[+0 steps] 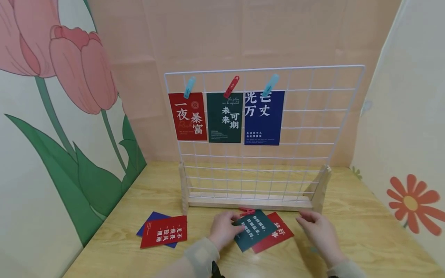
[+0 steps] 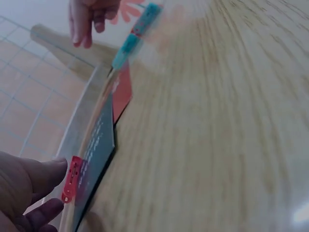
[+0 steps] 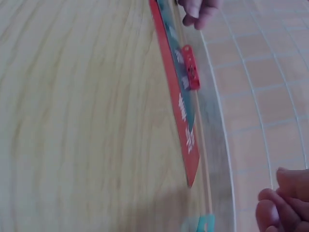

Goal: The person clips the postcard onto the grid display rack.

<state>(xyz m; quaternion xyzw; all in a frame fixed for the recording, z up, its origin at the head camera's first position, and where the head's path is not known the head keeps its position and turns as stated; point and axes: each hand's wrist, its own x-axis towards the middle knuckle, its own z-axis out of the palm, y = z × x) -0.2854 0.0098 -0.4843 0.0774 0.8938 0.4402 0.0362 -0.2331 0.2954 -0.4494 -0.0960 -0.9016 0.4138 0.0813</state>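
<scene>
My left hand [image 1: 224, 231] is at the left edge of a green card [image 1: 255, 231] with white writing, which overlaps a red card [image 1: 278, 233] on the table. Beside its parted thumb and fingers lies a red clip [image 2: 72, 179], with no grip on it visible in the left wrist view. To the right of the cards hovers my right hand [image 1: 320, 233], fingers loosely bent and nothing seen between them. A teal clip [image 3: 205, 223] shows partly at the bottom of the right wrist view; in the left wrist view it is blurred.
Behind the cards stands a white wire grid [image 1: 306, 127] on a wooden base [image 1: 250, 201]. Teal and red clips hold a red card [image 1: 187, 133], a green card [image 1: 215, 123] and a blue card [image 1: 262, 125] on it. Another red card [image 1: 164, 232] covers a blue card [image 1: 154, 217] at left.
</scene>
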